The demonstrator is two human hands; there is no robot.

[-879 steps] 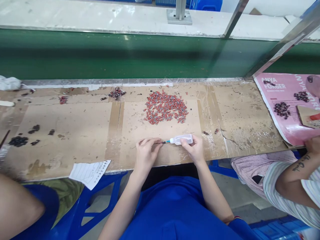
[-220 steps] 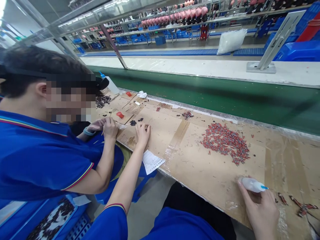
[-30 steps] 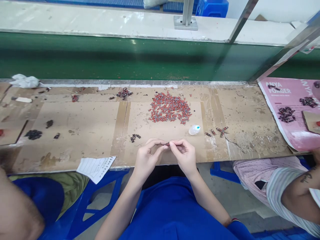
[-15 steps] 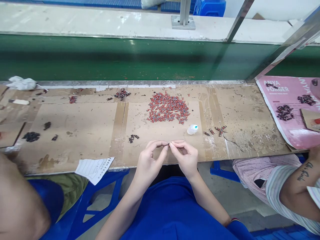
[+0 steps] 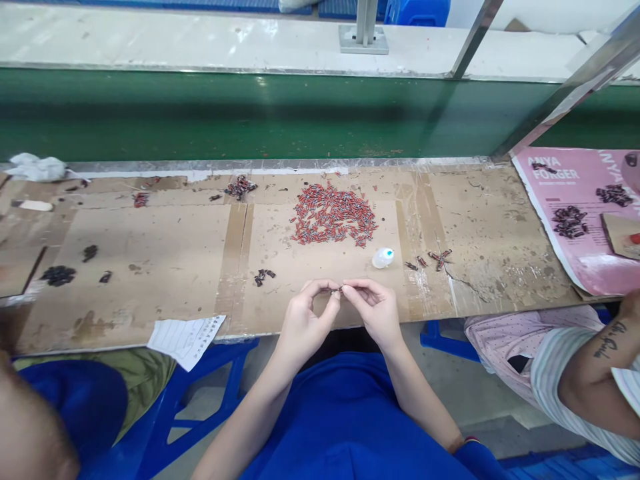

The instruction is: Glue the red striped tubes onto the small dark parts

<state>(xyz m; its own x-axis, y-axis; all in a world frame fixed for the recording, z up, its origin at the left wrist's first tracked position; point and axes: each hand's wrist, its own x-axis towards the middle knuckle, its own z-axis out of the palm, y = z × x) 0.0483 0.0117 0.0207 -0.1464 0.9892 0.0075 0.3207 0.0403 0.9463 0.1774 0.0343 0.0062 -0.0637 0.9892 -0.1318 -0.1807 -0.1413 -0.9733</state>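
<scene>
My left hand (image 5: 305, 319) and my right hand (image 5: 376, 310) meet over the near edge of the cardboard-covered bench (image 5: 165, 267), and their fingertips pinch a tiny dark part (image 5: 340, 290) between them. Behind them lies a heap of small red parts (image 5: 333, 217). A small clear glue bottle with a blue tip (image 5: 383, 257) lies on the bench just right of my hands. A few joined dark-red pieces (image 5: 263, 275) lie to the left, and more such pieces (image 5: 436, 259) to the right.
A green conveyor belt (image 5: 250, 113) runs along the far side. A pink printed sheet (image 5: 575, 213) with dark parts lies at the right by a co-worker's arm (image 5: 595, 367). A paper slip (image 5: 185, 339) hangs off the near edge. Another person's knee (image 5: 30, 427) is at the lower left.
Both hands stay pinched together on the small part and have shifted slightly right. The glue bottle lies where it was, and the view has drifted a little.
</scene>
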